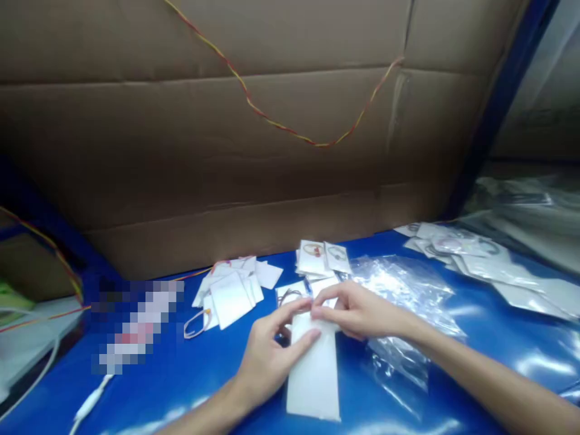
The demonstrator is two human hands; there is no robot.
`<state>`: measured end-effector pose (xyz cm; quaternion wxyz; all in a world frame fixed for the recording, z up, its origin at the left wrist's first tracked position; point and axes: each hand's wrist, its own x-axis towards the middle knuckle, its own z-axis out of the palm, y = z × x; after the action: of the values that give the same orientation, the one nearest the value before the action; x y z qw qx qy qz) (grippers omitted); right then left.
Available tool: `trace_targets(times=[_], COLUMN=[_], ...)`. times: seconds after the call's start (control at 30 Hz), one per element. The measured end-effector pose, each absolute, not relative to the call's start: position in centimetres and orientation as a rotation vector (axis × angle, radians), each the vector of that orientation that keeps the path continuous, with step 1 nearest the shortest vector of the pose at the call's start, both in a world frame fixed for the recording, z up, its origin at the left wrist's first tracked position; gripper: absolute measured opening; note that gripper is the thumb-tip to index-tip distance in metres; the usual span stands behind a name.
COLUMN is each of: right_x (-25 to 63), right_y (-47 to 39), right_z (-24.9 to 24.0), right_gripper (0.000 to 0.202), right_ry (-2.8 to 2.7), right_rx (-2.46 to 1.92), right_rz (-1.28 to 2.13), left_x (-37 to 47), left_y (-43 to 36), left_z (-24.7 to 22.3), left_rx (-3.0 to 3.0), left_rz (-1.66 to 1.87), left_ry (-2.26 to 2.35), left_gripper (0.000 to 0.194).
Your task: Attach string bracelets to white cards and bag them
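Note:
A long white card (313, 380), with no print that I can see, lies in front of me on the blue table. My left hand (272, 350) is closed on its upper left side, thumb across its face. At the card's top edge, my right hand (356, 309) pinches with thumb and forefinger, close to the left fingertips. Anything small between those fingertips is hidden. Just behind the hands lies a bagged card with a dark cord bracelet (290, 294). Farther back is a stack of bagged cards with bracelets (312, 257).
Loose white cards (233, 299) and a pinkish cord loop (194, 325) lie to the left. Clear plastic bags (399, 290) spread right of my hands. More packed cards (489, 260) pile at the far right. A cardboard wall (254, 181) with a twisted red-yellow wire (281, 125) closes the back.

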<state>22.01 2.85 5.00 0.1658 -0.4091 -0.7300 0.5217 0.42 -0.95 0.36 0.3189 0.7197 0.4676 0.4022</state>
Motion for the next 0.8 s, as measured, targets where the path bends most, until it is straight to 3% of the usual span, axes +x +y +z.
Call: trace_targets(times=[0.27, 0.63, 0.8], right_x=[22.2, 23.3, 23.2], right_y=[3.0, 3.1, 2.9], right_z=[5.0, 5.4, 5.5], right_gripper=[0.059, 0.067, 0.057], right_ry=[-2.096, -2.156, -2.139], right_rx=[-1.208, -1.156, -1.083], right_rz=[1.404, 1.863, 1.901], left_x=[0.5, 0.1, 0.4], left_y=[-1.0, -1.1, -1.3], left_z=[0.3, 0.1, 0.5], left_rx=[1.945, 1.899, 1.685], left_rz=[1.029, 1.004, 1.016], left_ry=[1.251, 1.189, 1.064], left_gripper=[0.042, 0.045, 0.064])
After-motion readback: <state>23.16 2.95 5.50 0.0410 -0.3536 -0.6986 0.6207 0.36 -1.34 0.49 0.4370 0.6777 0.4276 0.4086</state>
